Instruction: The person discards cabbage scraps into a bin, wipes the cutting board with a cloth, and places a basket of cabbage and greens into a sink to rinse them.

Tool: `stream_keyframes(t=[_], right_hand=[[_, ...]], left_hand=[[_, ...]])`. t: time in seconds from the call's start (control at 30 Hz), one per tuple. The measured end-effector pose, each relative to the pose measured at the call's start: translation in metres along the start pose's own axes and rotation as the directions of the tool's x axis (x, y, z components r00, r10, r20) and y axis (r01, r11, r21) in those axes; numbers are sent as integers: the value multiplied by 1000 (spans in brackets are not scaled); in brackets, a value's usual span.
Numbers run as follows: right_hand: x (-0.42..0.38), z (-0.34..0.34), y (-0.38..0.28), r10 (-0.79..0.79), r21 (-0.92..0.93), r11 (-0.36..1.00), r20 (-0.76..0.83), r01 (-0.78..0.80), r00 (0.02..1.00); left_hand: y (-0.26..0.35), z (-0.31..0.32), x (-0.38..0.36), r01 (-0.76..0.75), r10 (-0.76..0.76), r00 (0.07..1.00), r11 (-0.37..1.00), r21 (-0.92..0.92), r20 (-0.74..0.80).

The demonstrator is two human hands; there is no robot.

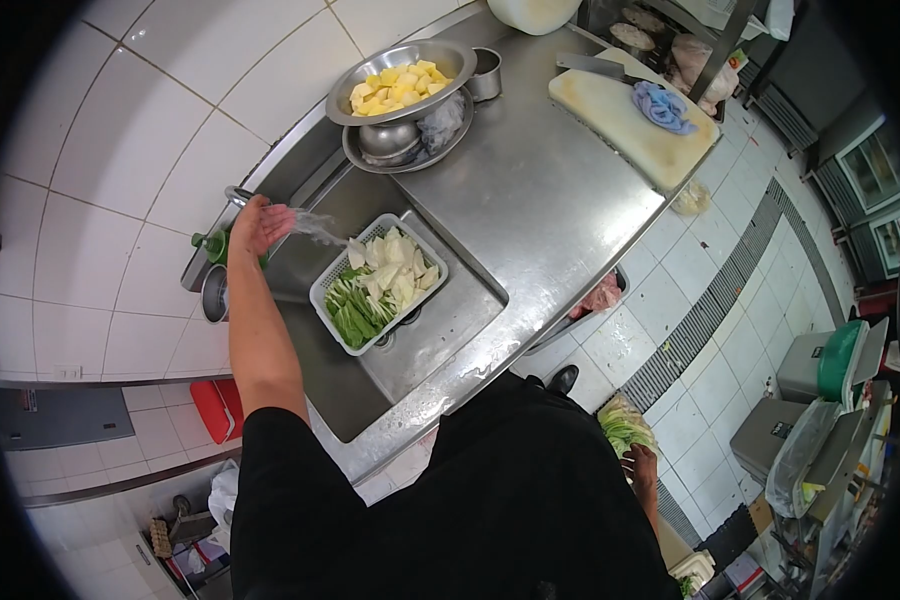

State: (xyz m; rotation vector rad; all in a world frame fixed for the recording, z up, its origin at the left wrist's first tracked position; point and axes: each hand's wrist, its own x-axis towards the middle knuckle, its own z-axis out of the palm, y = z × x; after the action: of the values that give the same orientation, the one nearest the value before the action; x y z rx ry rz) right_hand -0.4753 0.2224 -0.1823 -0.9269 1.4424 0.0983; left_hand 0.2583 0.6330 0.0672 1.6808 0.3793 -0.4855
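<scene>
My left hand (pixel 260 226) is at the faucet (pixel 238 195) over the sink (pixel 330 400), fingers stretched out, with water streaming past them. Beside it in the sink, a white perforated basket (pixel 443 272) holds pale sliced vegetable pieces (pixel 395 265) and cut green leafy stems (pixel 357 312). Down at my right side, my right hand (pixel 642 467) has its fingers curled against a bunch of leafy greens (pixel 626 426), pale at one end. My body hides most of that arm.
A metal bowl of yellow chunks (pixel 400 88) rests on another bowl (pixel 425 160) behind the sink. A cutting board (pixel 620 110) on the counter carries a cleaver (pixel 595 65) and blue cloth (pixel 662 108). A tub of raw meat (pixel 598 297) stands below the counter edge.
</scene>
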Motion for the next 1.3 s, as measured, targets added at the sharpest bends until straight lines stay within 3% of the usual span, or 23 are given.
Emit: stream_keyframes(t=[0.8,1.1,1.3], right_hand=[[-2,0,6,-2,-28,1000,14,2,1000],[-1,3,1,-8,-23,1000,12,9,1000],[4,0,4,4,-37,999,4,-4,1000]], left_hand=[[1,-3,-1,6,-7,1000,999,35,16],[2,6,-11,-38,38,999,999,-3,6],[1,1,-3,11,-5,999,994,-109,52]])
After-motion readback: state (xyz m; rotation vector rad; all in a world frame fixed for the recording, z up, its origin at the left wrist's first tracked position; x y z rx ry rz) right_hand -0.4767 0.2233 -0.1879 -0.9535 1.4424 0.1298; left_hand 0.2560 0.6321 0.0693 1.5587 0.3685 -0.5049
